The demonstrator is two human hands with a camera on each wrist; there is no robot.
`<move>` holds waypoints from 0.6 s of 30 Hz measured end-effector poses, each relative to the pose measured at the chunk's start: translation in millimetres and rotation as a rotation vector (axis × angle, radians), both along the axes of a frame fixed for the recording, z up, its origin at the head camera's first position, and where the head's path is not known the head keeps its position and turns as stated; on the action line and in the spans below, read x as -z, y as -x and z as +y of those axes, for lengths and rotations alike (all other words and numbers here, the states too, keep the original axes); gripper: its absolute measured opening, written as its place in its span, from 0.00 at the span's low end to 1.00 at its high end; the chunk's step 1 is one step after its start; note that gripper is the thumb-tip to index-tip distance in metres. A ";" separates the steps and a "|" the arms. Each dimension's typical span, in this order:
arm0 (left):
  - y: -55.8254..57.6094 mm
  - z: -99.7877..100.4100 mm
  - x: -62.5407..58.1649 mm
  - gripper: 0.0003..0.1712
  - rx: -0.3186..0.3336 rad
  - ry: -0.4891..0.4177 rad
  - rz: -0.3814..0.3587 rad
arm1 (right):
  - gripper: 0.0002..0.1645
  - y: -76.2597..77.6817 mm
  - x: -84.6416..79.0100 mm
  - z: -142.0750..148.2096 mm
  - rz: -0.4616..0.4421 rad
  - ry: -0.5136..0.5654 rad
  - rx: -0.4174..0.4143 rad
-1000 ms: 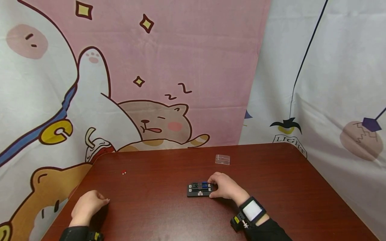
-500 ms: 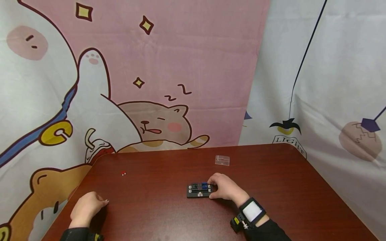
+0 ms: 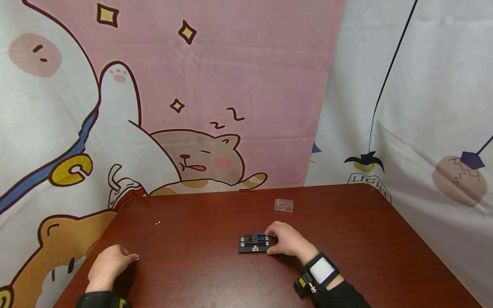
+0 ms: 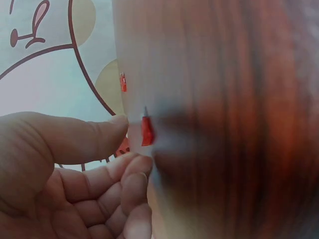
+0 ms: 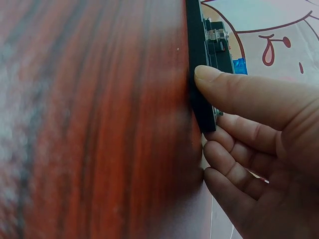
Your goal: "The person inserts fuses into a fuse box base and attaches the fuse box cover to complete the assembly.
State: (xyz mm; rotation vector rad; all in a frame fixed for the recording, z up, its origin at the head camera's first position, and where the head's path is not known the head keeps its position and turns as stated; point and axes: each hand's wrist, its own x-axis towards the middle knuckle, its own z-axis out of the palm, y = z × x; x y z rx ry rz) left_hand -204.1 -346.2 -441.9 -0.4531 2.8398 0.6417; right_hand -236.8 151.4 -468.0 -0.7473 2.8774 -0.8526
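Observation:
My right hand (image 3: 286,238) grips the right end of a black fuse block (image 3: 246,244). In the right wrist view its thumb (image 5: 229,87) presses the block's black base (image 5: 202,107) while the fingers curl behind. A blue piece and metal screws show on the block's top. At the left, my left hand (image 3: 109,263) is curled low over the table, pinching a small red piece (image 4: 146,131) with a metal prong, which looks like a blade fuse. From the head only a pale tip of it shows. Another red piece (image 3: 157,221) with pale tips lies beyond that hand.
A clear plastic cover (image 3: 283,205) lies near the far edge of the brown table (image 3: 200,265), behind the fuse block. Printed cloth (image 3: 246,77) hangs behind the table. Both wrists carry black straps with small cameras.
My left hand has shifted very slightly left, and a pale tip now shows at its fingertips. The right hand and the fuse block have stayed in place.

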 end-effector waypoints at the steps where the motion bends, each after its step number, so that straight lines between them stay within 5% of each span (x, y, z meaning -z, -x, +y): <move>1: -0.1 -0.8 -0.9 0.18 -0.006 0.003 -0.009 | 0.24 0.1 -0.1 0.0 0.002 -0.001 -0.001; 9: 4.6 3.5 -4.0 0.40 -0.146 0.060 -0.105 | 0.23 0.6 -1.3 0.3 0.020 -0.003 -0.012; 18: 9.5 5.7 1.1 0.43 -0.117 0.040 -0.102 | 0.24 0.5 -0.7 0.0 0.007 -0.006 -0.010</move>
